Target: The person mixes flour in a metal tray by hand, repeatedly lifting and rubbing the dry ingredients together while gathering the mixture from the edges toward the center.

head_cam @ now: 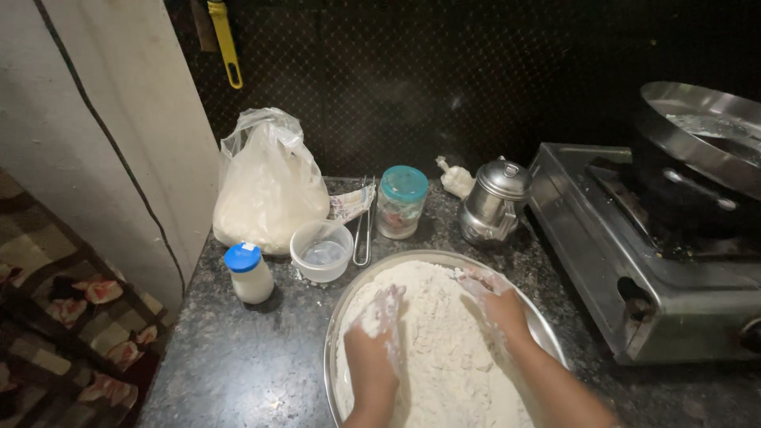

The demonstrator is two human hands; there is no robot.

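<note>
Left hand (374, 337) and right hand (498, 299) both lay spread, fingers apart, pressed into flour mound (436, 349), clamped on nothing. Flour sat in wide steel plate (547, 329) on dark granite counter (238, 357). Judged light, powdery, clinging; best gathered by scooping from rim inward. Counted: one plate, one flour bag (265, 186), one plastic cup (321, 250), two lidded jars (401, 202) (249, 272), one steel pot (496, 200), one stove (634, 261).

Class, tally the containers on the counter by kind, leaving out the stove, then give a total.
Metal plate of flour: 1
Plastic bag: 1
Blue-lidded white bottle: 1
Teal-lidded jar: 1
Clear plastic cup: 1
Steel lidded pot: 1
Total: 6
</note>
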